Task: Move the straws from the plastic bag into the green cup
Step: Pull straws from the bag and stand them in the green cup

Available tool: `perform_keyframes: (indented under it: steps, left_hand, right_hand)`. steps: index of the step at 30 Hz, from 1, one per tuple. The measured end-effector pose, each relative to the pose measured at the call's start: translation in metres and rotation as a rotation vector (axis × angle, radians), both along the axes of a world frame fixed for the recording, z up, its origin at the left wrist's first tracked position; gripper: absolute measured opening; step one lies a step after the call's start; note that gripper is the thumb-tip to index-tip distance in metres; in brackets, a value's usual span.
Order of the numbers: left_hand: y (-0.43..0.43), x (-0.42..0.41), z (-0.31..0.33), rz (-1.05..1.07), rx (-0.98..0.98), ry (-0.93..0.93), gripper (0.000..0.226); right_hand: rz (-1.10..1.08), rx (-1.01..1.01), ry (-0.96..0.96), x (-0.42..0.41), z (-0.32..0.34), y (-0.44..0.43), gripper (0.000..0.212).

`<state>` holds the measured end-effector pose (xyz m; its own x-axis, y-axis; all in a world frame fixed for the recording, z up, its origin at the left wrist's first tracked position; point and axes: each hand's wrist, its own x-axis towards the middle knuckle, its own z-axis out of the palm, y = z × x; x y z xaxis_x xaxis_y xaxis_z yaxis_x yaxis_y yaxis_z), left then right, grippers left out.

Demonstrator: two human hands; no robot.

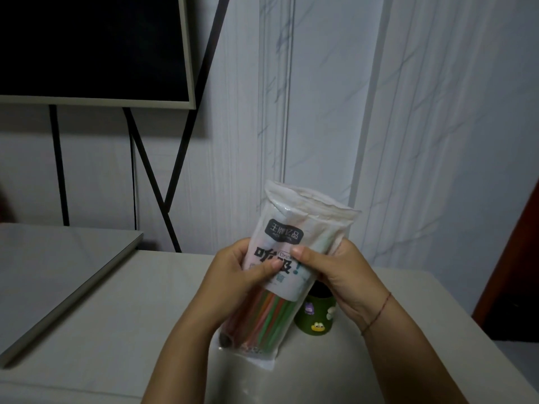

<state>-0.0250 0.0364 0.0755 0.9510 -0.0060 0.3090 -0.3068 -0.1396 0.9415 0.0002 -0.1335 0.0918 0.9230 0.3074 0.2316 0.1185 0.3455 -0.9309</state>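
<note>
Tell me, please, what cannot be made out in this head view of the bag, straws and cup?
- Green cup: its left side and most of its mouth are hidden by the plastic bag and the right hand, so its contents are unknown.
- Straws: upper lengths covered by the bag's printed label; count unclear.
- Left hand: its fingers sit behind the bag.

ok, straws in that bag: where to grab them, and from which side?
By their upper ends, from above through the open mouth of the plastic bag. The straws stand nearly upright inside, tilted right; both hands, left hand and right hand, already clamp the bag's middle, and its bottom looks sealed.
</note>
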Motion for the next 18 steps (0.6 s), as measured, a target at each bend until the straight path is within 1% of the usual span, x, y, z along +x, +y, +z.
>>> perform_keyframes:
  steps: [1, 3, 4, 5, 6, 7, 8, 10, 11, 12, 13, 14, 15, 17, 18]
  left_hand:
    - [-0.003, 0.003, -0.002, 0.086, 0.009, -0.027, 0.033]
    - [-0.012, 0.006, -0.003, 0.329, 0.09, -0.127, 0.046]
    - [-0.019, 0.005, -0.002, 0.402, 0.088, -0.18, 0.045]
    - [-0.024, 0.002, 0.0, 0.403, 0.051, -0.2, 0.037]
    - [-0.028, -0.002, 0.004, 0.327, -0.019, -0.188, 0.025]
    - [-0.034, -0.006, 0.006, 0.205, -0.081, -0.138, 0.024]
    - [-0.04, -0.011, 0.007, 0.078, -0.103, -0.05, 0.034]
    - [-0.053, -0.017, 0.002, -0.149, -0.034, 0.185, 0.053]
    - [-0.058, -0.016, -0.006, -0.225, -0.019, 0.302, 0.06]
    - [-0.064, -0.015, -0.013, -0.268, -0.049, 0.396, 0.063]
    - [-0.07, -0.013, -0.02, -0.286, -0.119, 0.455, 0.063]
    - [-0.075, -0.012, -0.024, -0.295, -0.247, 0.486, 0.059]
    - [-0.081, -0.011, -0.026, -0.294, -0.431, 0.5, 0.051]
    - [-0.087, -0.009, -0.023, -0.275, -0.945, 0.493, 0.037]
    - [-0.088, -0.008, -0.021, -0.256, -1.165, 0.459, 0.037]
  right_hand:
    - [-0.054, 0.044, 0.018, 0.0, -0.001, 0.002, 0.032]
    - [-0.183, 0.12, 0.069, 0.002, -0.004, 0.005, 0.026]
    - [-0.241, 0.163, 0.104, 0.003, -0.006, 0.006, 0.025]
    - [-0.291, 0.211, 0.135, 0.004, -0.007, 0.007, 0.025]
    - [-0.334, 0.257, 0.161, 0.004, -0.007, 0.007, 0.027]
    - [-0.374, 0.297, 0.177, 0.005, -0.007, 0.007, 0.029]
    - [-0.407, 0.332, 0.184, 0.005, -0.007, 0.007, 0.029]
    - [-0.445, 0.403, 0.175, 0.004, -0.004, 0.006, 0.028]
    - [-0.453, 0.442, 0.165, 0.003, -0.003, 0.007, 0.027]
    - [-0.453, 0.474, 0.163, 0.002, -0.001, 0.008, 0.028]
    - [-0.449, 0.493, 0.174, 0.0, -0.001, 0.01, 0.03]
    - [-0.443, 0.503, 0.2, -0.002, -0.001, 0.012, 0.031]
    - [-0.434, 0.507, 0.231, -0.004, -0.002, 0.015, 0.032]
    - [-0.392, 0.509, 0.28, -0.009, -0.004, 0.02, 0.03]
    - [-0.358, 0.51, 0.297, -0.012, -0.006, 0.023, 0.028]
